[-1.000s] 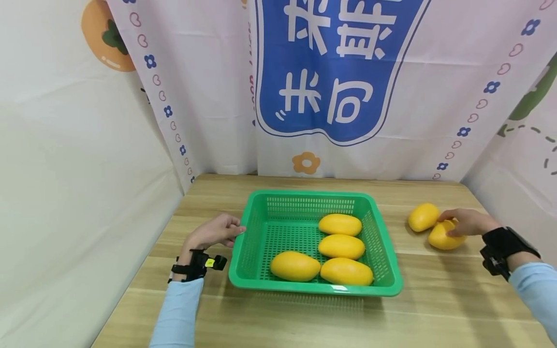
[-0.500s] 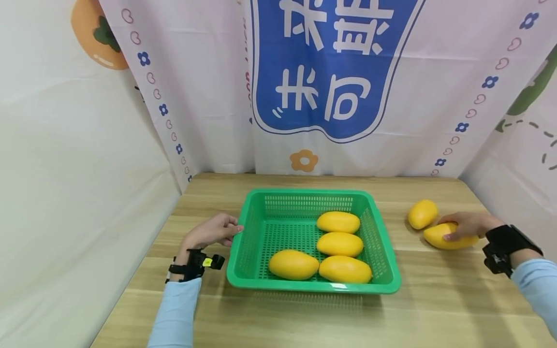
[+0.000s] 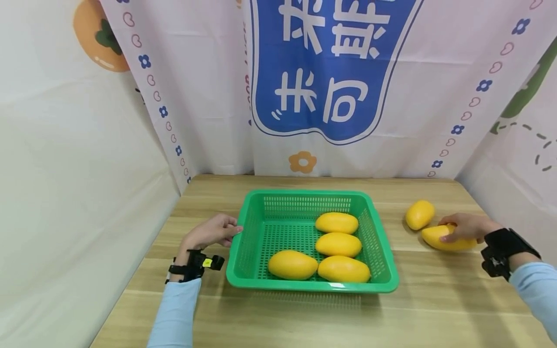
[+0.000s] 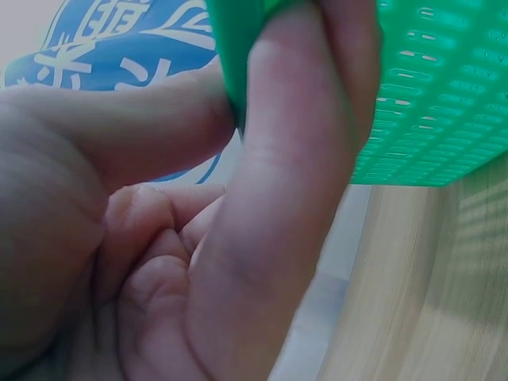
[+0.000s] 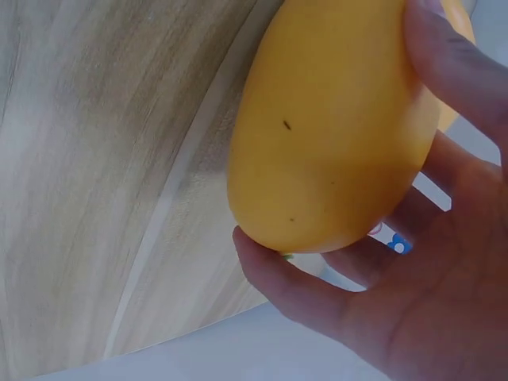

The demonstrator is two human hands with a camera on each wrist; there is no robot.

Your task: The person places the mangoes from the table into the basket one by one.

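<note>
My left hand (image 3: pixel 214 231) pinches the left rim of a green plastic basket (image 3: pixel 235 251), thumb on one side and fingers curled under the lip in the left wrist view. Several yellow mangoes lie inside, among them a mango (image 3: pixel 293 265) at the front left and another mango (image 3: pixel 337 223) at the back right. To the right of the basket, my right hand (image 3: pixel 467 227) grips a mango (image 5: pixel 325 135) from above. Thumb and fingers curl round its sides in the right wrist view. A second loose mango (image 3: pixel 419 215) rests just behind and left of that hand.
The basket stands mid-way on a wooden table (image 3: pixel 313 319). Behind the table hangs a white printed curtain (image 3: pixel 209 121) with a blue panel (image 3: pixel 322 72), and white cloth also encloses both sides. Each wrist wears a black strapped camera (image 3: pixel 506 249).
Under my right hand the mango has turned from its earlier angle to lie more sideways, and the fingers have settled round it. My left hand keeps its place on the basket rim.
</note>
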